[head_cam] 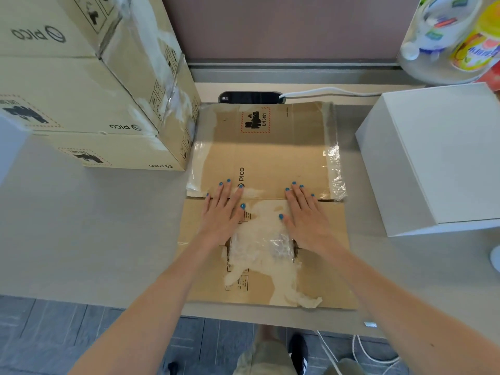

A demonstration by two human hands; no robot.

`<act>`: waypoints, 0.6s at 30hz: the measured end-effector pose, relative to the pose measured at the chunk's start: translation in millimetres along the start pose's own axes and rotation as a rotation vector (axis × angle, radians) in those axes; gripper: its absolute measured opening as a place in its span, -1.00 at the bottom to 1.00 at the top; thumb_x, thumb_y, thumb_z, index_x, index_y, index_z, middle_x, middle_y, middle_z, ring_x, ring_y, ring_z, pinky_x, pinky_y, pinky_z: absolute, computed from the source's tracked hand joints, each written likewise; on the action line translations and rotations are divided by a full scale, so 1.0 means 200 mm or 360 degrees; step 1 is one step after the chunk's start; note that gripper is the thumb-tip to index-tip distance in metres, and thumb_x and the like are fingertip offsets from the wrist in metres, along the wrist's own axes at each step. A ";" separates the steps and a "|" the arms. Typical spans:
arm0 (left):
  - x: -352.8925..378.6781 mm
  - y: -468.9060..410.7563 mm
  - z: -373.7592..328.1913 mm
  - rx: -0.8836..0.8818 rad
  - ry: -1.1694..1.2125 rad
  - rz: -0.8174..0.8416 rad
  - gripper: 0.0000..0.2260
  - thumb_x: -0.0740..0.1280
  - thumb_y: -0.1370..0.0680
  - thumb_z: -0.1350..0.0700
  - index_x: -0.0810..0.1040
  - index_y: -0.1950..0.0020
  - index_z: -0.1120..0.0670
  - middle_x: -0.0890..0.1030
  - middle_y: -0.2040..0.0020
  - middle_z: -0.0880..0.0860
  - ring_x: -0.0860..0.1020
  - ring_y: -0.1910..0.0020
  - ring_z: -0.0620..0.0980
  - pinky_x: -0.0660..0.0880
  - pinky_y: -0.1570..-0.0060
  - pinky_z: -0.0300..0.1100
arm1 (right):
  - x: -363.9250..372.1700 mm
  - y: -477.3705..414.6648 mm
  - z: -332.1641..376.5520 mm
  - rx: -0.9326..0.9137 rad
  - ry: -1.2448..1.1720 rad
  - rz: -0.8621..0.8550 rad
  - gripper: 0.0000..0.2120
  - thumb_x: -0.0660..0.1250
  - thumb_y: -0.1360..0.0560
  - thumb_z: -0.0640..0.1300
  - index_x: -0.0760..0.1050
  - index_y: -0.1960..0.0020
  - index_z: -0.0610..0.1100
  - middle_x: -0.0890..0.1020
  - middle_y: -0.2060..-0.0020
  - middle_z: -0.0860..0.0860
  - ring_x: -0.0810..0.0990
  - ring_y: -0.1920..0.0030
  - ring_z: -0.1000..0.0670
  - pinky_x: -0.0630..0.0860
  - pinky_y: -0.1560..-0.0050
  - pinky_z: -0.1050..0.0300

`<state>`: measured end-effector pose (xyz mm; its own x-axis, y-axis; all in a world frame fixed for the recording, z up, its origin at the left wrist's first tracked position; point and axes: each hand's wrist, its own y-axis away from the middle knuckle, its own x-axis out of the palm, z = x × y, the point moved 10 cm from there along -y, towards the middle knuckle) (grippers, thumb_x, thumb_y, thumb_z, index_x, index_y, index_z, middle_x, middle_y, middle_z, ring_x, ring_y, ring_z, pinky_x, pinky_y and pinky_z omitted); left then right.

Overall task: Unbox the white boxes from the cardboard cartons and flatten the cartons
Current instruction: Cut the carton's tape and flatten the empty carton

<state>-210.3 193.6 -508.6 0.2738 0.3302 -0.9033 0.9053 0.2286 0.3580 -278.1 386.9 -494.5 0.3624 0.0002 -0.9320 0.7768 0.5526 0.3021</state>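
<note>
The flattened carton (270,158) is lying in the middle of the table (94,226), its brown corrugated panels spreading out as one thin sheet with a printed logo and a hazard label facing up. The left hand (223,215) and the right hand (305,215) are pressing down on it side by side, palms flat. The fingers (227,190) of both hands are lying straight and slightly spread, gripping nothing, with their tips reaching across the fold line between the near panel and the far panel. This placement is probably serving to crush the crease so the board does not spring back up.

Between the hands, a torn patch (259,247) is showing pale, fuzzy paper where the outer layer has peeled away, with wrinkled glossy film over part of it. A strip of clear tape (334,163) is curling off the carton's right edge.

To the right, well apart from the carton, a smooth matte white box (433,158) is standing on the table, apparently unpacked. To the left, stacked cartons (81,90) are sitting just beside the flattened one, appearing closed and likely awaiting unboxing. A dark cable port (250,97) with a white cable (324,91) is sitting behind the carton, and plastic bottles (443,36) are standing at the far right corner.
</note>
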 end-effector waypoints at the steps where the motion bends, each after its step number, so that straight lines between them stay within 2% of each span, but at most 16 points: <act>1: -0.02 0.01 0.00 0.0018 0.0030 0.0013 -0.50 -0.12 -0.67 -0.12 -0.14 -0.61 -0.18 -0.23 -0.62 -0.09 -0.29 -0.56 -0.14 -0.32 -0.52 -0.04 | -0.02 0.01 0.01 -0.0008 -0.0012 0.0012 -0.40 -0.09 -0.65 0.11 -0.15 -0.58 -0.12 -0.16 -0.56 -0.03 -0.21 -0.55 -0.01 -0.20 -0.52 0.05; 5: -0.07 0.15 0.02 0.0057 0.0222 -0.0152 -0.39 -0.25 -0.56 -0.22 -0.06 -0.62 -0.14 -0.14 -0.62 -0.10 -0.23 -0.58 -0.13 -0.29 -0.52 -0.08 | -0.04 0.14 0.03 -0.0041 -0.0078 -0.0018 -0.42 -0.07 -0.66 0.07 -0.14 -0.58 -0.13 -0.14 -0.56 -0.02 -0.17 -0.56 0.01 -0.16 -0.54 0.05; 8: -0.02 0.29 0.05 0.0055 0.0210 -0.0253 -0.42 -0.22 -0.60 -0.18 0.00 -0.62 -0.11 -0.10 -0.63 -0.08 -0.21 -0.59 -0.14 -0.32 -0.51 -0.12 | 0.01 0.27 0.02 -0.0029 -0.0059 -0.0065 -0.37 -0.22 -0.60 0.14 -0.13 -0.58 -0.13 -0.17 -0.56 0.00 -0.17 -0.56 0.03 -0.17 -0.54 0.04; 12: 0.08 0.41 0.07 0.0072 0.0094 -0.0278 -0.46 -0.18 -0.63 -0.15 -0.10 -0.62 -0.12 -0.19 -0.62 -0.10 -0.28 -0.57 -0.16 -0.27 -0.55 -0.02 | 0.10 0.37 0.03 -0.0020 -0.0073 -0.0034 -0.27 -0.33 -0.51 0.28 -0.25 -0.57 -0.07 -0.24 -0.54 0.02 -0.30 -0.53 0.03 -0.21 -0.54 0.01; 18: 0.15 0.40 0.07 0.0031 -0.0089 -0.0246 -0.44 -0.25 -0.61 -0.18 -0.25 -0.61 -0.11 -0.31 -0.60 -0.05 -0.34 -0.56 -0.09 -0.29 -0.54 0.04 | 0.16 0.37 0.01 -0.0046 0.0030 -0.0008 -0.24 -0.31 -0.49 0.34 -0.35 -0.55 -0.05 -0.31 -0.52 0.02 -0.39 -0.50 0.04 -0.24 -0.53 -0.01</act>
<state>-124.6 208.3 -510.7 0.1478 0.2408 -0.9593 0.9441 0.2545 0.2094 -207.4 426.3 -502.2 0.3485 0.0131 -0.9372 0.7634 0.5763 0.2919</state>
